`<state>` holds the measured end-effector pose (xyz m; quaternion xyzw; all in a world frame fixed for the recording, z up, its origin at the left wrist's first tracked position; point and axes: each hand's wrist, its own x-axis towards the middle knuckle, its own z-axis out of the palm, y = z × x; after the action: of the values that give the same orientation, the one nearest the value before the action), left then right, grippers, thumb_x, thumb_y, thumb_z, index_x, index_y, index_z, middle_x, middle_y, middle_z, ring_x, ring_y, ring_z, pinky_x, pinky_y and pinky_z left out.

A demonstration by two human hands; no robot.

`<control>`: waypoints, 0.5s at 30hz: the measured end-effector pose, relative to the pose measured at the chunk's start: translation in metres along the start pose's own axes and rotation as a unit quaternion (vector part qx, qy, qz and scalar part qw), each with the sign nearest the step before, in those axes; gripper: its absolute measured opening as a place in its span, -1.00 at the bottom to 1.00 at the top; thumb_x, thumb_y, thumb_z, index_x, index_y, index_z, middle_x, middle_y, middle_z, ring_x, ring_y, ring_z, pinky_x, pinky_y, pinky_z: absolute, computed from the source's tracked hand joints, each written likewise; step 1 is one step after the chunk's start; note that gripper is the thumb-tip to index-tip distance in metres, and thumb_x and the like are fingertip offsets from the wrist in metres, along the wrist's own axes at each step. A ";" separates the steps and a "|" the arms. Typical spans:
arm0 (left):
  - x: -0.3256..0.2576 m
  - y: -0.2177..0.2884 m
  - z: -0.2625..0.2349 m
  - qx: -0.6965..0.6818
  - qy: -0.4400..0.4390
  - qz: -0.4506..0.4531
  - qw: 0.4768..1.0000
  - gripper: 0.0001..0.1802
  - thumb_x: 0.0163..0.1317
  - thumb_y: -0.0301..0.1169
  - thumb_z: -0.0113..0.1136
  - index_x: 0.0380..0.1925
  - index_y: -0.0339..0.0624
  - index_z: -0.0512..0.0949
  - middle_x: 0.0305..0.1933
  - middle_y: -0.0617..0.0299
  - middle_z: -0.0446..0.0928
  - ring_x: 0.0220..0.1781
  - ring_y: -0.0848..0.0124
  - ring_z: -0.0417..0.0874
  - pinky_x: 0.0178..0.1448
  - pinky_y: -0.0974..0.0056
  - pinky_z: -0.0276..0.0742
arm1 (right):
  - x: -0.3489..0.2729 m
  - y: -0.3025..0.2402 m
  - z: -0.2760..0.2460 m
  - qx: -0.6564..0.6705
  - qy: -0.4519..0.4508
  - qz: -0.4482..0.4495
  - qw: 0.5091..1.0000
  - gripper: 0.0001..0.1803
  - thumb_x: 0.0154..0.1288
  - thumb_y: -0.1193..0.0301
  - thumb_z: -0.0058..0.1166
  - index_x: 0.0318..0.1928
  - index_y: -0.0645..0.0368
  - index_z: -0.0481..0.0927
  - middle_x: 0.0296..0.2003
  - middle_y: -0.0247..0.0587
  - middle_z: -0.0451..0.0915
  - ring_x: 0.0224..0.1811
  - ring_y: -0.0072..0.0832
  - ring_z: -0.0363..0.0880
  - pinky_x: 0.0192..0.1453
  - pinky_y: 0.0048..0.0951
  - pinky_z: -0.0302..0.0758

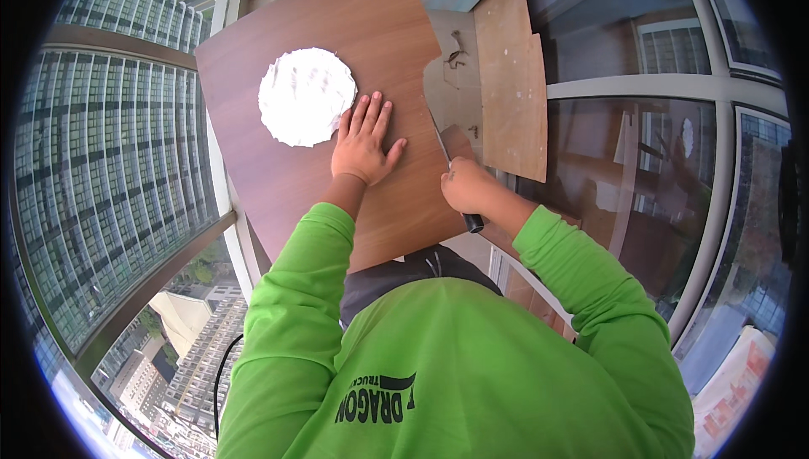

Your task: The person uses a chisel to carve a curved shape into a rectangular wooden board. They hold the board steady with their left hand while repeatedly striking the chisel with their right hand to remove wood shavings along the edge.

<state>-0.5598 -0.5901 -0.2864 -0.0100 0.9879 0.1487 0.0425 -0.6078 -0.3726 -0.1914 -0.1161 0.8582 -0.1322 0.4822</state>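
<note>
Two hands are being used: the left hand (362,143) is being pressed flat, fingers spread, on the brown board (320,113) beside a white disc (305,95); the right hand (465,187) is being kept clenched around a dark-handled knife (472,221) at the board's right edge. Firm downward pressure is judged advisable.

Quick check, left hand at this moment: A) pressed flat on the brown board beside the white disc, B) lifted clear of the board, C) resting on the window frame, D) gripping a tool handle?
A: the left hand lies palm down, fingers spread, on the brown board, just right of the white disc; the right hand grips a dark-handled tool at the board's edge.
</note>
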 end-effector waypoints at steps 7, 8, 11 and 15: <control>-0.009 -0.010 0.000 0.006 -0.009 -0.015 1.000 -0.14 0.47 0.20 -0.08 0.63 0.03 0.12 0.75 0.24 -0.05 0.76 0.25 -0.08 0.76 -0.05 -0.18 | -0.051 -0.045 -0.035 0.089 -0.012 0.092 0.992 -0.65 0.50 0.39 -0.06 -0.16 0.48 0.66 -0.38 0.08 0.75 -0.42 -0.13 0.75 -0.29 -0.11 0.67; -0.006 -0.008 0.000 0.005 -0.007 -0.011 1.000 -0.14 0.47 0.20 -0.08 0.63 0.03 0.12 0.75 0.24 -0.05 0.76 0.25 -0.09 0.76 -0.05 -0.18 | -0.045 -0.033 -0.029 0.058 -0.028 0.060 0.996 -0.65 0.53 0.34 -0.06 -0.13 0.46 0.60 -0.42 0.04 0.70 -0.49 -0.18 0.71 -0.36 -0.15 0.64; -0.003 -0.002 0.001 -0.005 -0.009 0.000 1.000 -0.14 0.47 0.20 -0.08 0.63 0.03 0.12 0.75 0.24 -0.04 0.76 0.26 -0.09 0.76 -0.05 -0.19 | -0.002 0.014 0.009 -0.008 -0.057 -0.001 0.998 -0.62 0.59 0.24 -0.06 -0.07 0.42 0.47 -0.48 -0.03 0.61 -0.62 -0.29 0.64 -0.52 -0.22 0.57; -0.008 -0.009 0.002 -0.008 -0.007 -0.011 1.000 -0.15 0.47 0.19 -0.08 0.63 0.03 0.13 0.75 0.24 -0.03 0.76 0.26 -0.08 0.75 -0.06 -0.19 | -0.013 -0.014 -0.005 0.040 -0.039 0.059 0.997 -0.61 0.58 0.31 -0.12 -0.03 0.49 0.53 -0.42 0.08 0.68 -0.51 -0.18 0.70 -0.38 -0.17 0.64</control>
<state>-0.5512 -0.5981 -0.2903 -0.0199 0.9862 0.1562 0.0510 -0.6047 -0.3810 -0.1739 -0.0507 0.8383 -0.1334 0.5261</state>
